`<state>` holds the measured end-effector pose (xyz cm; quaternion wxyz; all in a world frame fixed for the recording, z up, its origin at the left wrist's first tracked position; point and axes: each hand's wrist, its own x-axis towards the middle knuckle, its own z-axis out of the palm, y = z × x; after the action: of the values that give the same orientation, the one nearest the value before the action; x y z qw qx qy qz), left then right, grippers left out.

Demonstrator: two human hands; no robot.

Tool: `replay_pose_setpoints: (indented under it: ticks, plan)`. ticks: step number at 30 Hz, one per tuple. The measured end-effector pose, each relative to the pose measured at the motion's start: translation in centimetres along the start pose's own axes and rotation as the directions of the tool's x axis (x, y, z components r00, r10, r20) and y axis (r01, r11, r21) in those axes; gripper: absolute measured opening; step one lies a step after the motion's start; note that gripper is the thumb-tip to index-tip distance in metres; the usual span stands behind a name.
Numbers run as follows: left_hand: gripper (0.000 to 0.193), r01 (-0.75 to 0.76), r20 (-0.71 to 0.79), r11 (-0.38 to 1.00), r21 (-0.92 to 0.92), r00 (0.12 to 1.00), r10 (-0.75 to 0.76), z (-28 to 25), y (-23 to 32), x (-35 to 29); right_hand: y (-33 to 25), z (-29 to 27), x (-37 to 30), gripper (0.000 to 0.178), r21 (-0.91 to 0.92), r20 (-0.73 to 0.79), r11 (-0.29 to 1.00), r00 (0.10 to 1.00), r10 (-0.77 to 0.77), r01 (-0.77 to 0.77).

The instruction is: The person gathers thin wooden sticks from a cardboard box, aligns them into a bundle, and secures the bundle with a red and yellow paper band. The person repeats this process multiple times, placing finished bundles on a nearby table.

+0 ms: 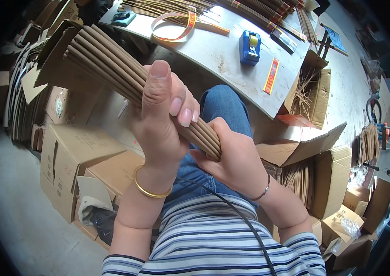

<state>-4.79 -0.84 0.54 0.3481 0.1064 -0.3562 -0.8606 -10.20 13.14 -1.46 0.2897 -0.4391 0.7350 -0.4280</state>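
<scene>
A bundle of brown incense sticks (105, 57) slants across in front of me, its far end pointing up and left. Around its middle my left hand (162, 106) is wrapped, thumb pointing up along the near side. My right hand (234, 154) closes on the lower right end, with the stick ends showing between its thumb and fingers. The bundle is held in the air above my lap, near the table edge.
On the table (213, 55) lie a blue tape dispenser (250, 48), a red-and-yellow paper strip (271, 77), a curled label strip (190, 25) and more sticks (167, 13). Open cartons with sticks (298, 181) stand at right; closed cartons (73, 161) at left.
</scene>
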Motion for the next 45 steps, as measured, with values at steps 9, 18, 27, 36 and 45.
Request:
replay_pose_setpoints:
  ticks: [9, 18, 27, 36, 45]
  plan:
    - [0.020, 0.307, 0.380, 0.803, -0.511, 0.918, -0.110, -1.6, -0.2, 1.0, 0.9, -1.4, 1.0, 0.025, 0.685, 0.711, 0.361, 0.688, -0.145, -0.633]
    - [0.014, 0.259, 0.233, 0.897, -0.357, 0.955, -0.183, -1.3, -0.1, 0.6, -0.7, -1.7, 1.0, 0.028, 0.408, 0.423, 0.825, 0.882, 0.208, -0.391]
    - [0.030, 0.221, 0.262, 0.899, -0.377, 0.957, -0.126, -1.0, 0.0, 0.4, -1.4, -2.0, 0.8, 0.028, 0.551, 0.541, 0.686, 0.829, 0.141, -0.476]
    - [0.019, -0.179, -0.178, 0.972, 0.149, 0.962, 0.204, 0.8, -0.9, -0.6, 0.3, 1.3, 0.2, 0.026, -0.055, -0.131, 0.998, 0.991, 0.016, -0.023]
    - [0.029, 0.088, 0.154, 0.987, -0.138, 0.986, -0.066, -0.2, 0.2, -0.1, -1.0, -0.7, 0.1, 0.029, 0.158, 0.140, 0.985, 0.989, 0.046, -0.068]
